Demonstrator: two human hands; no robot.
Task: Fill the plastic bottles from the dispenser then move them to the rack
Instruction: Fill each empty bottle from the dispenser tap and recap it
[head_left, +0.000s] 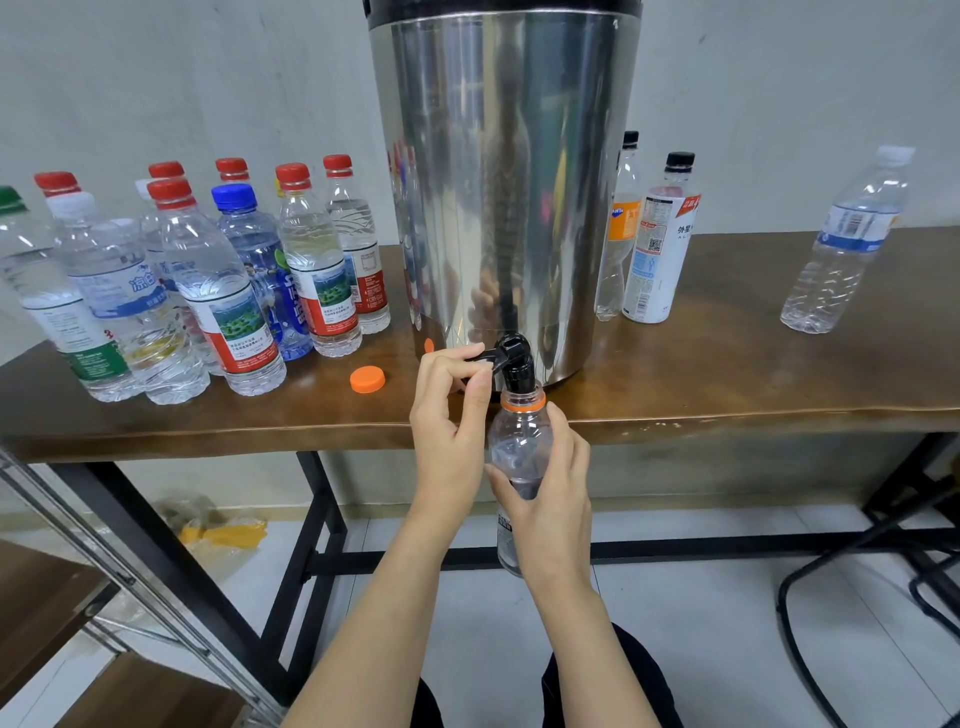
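Note:
A tall steel dispenser (498, 171) stands on the brown table (727, 374), its black tap (514, 361) jutting over the front edge. My right hand (550, 488) grips an uncapped clear bottle with an orange neck ring (519, 441), its mouth right under the tap spout. My left hand (452, 421) pinches the tap's black lever between thumb and fingers. The bottle's orange cap (367, 379) lies on the table left of the tap. The bottle's lower part hangs below the table edge, partly hidden by my right hand.
Several capped water bottles (218, 280) crowd the table's left side. Two bottles with black caps (657, 244) stand right of the dispenser, and one clear bottle (847, 244) stands far right. A metal and wood rack (78, 597) is at lower left. Black chair legs (883, 571) are at lower right.

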